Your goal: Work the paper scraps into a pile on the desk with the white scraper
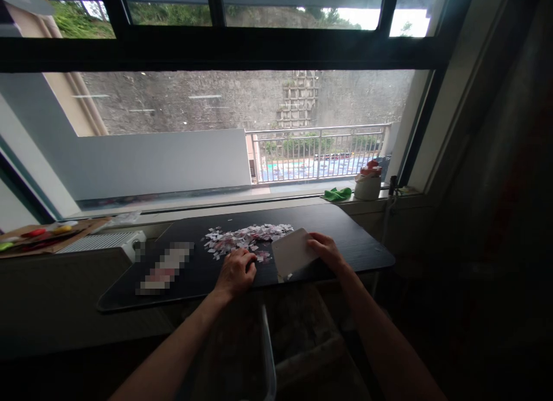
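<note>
On the dark tabletop (332, 225) lies a loose heap of small white and pinkish paper pieces (246, 238). My left hand (237, 271) rests at the near side of this heap with its fingers curled in; what they hold, if anything, is hidden. In my right hand (326, 251) is a thin white rectangular board (295, 254) with rounded corners, gripped by its right edge and tilted just right of the heap. One small paper piece (290, 276) shows at the board's lower edge.
A blurred-out flat item (166, 268) lies on the table's left part. Along the window sill are a green cloth (337, 194) and a whitish container with a red top (368, 181). A white slatted radiator (103, 241) stands left, with cardboard (56, 234) and colourful things on it.
</note>
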The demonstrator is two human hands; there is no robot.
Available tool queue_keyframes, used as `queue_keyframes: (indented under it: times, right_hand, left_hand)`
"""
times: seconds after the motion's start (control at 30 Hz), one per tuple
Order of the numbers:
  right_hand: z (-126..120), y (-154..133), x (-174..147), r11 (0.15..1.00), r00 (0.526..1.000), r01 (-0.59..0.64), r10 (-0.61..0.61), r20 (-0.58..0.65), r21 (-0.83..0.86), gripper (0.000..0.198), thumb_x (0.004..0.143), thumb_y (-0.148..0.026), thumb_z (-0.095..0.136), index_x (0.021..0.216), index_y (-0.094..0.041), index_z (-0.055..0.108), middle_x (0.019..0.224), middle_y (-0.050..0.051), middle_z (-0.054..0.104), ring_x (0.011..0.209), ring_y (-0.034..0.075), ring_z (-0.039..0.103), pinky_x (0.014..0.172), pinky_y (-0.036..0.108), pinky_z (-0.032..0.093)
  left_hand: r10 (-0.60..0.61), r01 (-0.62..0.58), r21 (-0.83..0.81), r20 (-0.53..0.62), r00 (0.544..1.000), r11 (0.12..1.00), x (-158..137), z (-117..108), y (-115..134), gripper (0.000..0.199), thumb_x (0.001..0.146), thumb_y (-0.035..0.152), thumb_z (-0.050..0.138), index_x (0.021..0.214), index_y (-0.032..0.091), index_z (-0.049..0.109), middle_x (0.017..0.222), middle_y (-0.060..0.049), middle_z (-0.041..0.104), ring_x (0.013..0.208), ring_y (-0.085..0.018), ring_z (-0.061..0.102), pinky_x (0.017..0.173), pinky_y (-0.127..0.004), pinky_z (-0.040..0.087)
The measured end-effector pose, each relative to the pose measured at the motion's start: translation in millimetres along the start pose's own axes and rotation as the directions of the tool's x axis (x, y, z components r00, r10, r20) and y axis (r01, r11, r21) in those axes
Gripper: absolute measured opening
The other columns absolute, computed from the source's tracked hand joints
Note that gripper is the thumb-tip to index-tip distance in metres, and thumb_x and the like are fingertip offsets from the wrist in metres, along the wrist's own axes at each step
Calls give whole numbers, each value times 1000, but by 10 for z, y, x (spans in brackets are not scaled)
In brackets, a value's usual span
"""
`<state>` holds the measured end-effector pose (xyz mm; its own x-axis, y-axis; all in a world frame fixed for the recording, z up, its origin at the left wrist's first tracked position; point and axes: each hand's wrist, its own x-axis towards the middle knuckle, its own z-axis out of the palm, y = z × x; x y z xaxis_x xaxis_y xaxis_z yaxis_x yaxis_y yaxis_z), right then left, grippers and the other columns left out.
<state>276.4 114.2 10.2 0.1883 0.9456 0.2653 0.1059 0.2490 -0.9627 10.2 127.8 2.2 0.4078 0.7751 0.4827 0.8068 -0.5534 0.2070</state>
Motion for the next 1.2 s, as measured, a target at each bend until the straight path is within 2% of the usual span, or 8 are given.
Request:
queue_keyframes:
  times: [0.23, 0.3, 0.57, 0.73, 0.93, 1.2]
  right_hand:
    - [-7, 2, 14, 1000, 967, 3, -7, -256, -18, 26, 59, -32, 50, 71, -17, 67, 61, -1, 60, 59, 14, 50, 52, 23, 38]
    - [-4, -3, 9, 999, 958, -11, -1, -286, -38, 26, 59, -32, 49, 69, -17, 66, 60, 0, 59, 58, 14, 49, 50, 23, 37]
    - [7, -34, -5, 1000, 985, -30, 30, -171, 2, 28, 54, -34, 50, 66, -16, 68, 53, -1, 56, 52, 13, 47, 48, 24, 36]
    - [1, -12, 1, 999, 989, 12, -17, -149, -33, 29, 59, -33, 50, 73, -16, 69, 60, 0, 61, 57, 14, 51, 51, 23, 39]
    - [0, 6, 2, 997, 1000, 18, -18, 1, -71, 28, 60, -32, 54, 76, -15, 70, 65, 1, 65, 61, 15, 54, 54, 24, 40]
    - [-23, 9, 7, 999, 999, -42, 41, 19, 23, 29, 57, -36, 60, 75, -16, 71, 64, 1, 64, 59, 15, 53, 56, 26, 40]
  left_hand:
    - [10, -10, -20, -11, 1000, 1000, 4, 24, -24, 20, 76, 19, 49, 89, 19, 64, 91, -6, 60, 92, -20, 54, 83, -34, 43]
    - [8, -8, -24, -4, 1000, 1000, 4, 25, -25, 20, 76, 18, 49, 89, 18, 64, 91, -6, 60, 92, -20, 54, 83, -34, 43]
    - [2, -2, -33, -1, 1000, 999, 0, 19, -12, 20, 76, 18, 48, 89, 18, 64, 91, -6, 59, 92, -20, 53, 83, -34, 43]
    - [13, -14, -39, -16, 1000, 999, -1, 22, -18, 19, 76, 17, 49, 87, 19, 64, 89, -5, 59, 90, -19, 53, 83, -33, 43]
    - [-5, 5, -26, 2, 1000, 1000, -3, 20, -12, 20, 76, 18, 48, 89, 19, 64, 91, -6, 58, 92, -19, 53, 83, -33, 43]
    - [-15, 15, -31, 8, 1000, 999, -4, 20, -8, 24, 76, 18, 48, 95, 18, 63, 93, -6, 59, 94, -20, 52, 84, -34, 42]
